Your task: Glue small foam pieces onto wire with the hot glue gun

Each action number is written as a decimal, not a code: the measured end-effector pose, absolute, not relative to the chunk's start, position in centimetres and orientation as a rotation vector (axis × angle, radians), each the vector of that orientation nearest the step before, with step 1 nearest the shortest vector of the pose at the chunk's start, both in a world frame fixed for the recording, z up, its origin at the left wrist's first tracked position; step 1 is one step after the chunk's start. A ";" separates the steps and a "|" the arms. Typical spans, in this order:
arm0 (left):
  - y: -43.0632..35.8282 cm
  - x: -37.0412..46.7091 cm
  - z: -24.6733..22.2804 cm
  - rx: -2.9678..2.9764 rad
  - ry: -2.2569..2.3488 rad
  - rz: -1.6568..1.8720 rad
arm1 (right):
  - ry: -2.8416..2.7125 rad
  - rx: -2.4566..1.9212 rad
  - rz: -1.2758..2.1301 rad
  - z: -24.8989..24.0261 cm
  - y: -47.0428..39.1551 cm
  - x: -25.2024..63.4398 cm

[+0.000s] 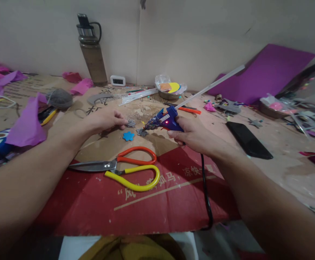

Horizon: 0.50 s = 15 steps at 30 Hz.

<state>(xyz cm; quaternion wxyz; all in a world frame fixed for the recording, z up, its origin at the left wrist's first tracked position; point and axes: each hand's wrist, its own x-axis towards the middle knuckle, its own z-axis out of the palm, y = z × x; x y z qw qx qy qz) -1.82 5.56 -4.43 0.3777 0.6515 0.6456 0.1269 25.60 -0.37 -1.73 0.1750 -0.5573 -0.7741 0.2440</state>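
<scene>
My right hand [188, 133] is closed round the handle of a blue glue gun [171, 118], whose red light is on and whose tip points left. A long clear glue stick [210, 86] sticks out of its back. Just below the tip lies a small dark grey piece [142, 132]. My left hand [111, 121] pinches the edge of a small grey piece [130, 123] with thumb and finger. Between and below the two grey pieces lies a blue flower shape [128, 136]. Scissors [114, 166] with one red and one yellow handle lie nearer me.
A tall bottle [94, 61] and a small white clock [117, 80] stand by the wall. A black phone [248, 139] lies right of my right hand. Grey yarn [59, 98] and pink cloth [27, 121] lie left. The gun's black cord [205, 191] hangs over the red cardboard [173, 209].
</scene>
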 end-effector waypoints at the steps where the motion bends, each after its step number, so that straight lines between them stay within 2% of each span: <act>1: 5.5 -1.8 -4.4 1.664 1.654 0.321 | -2.197 -1.574 0.691 -1.7 -0.4 25.6; 15: 5.7 -2.0 -4.5 1.685 1.674 0.292 | -2.206 -1.516 0.696 -2.4 0.0 26.1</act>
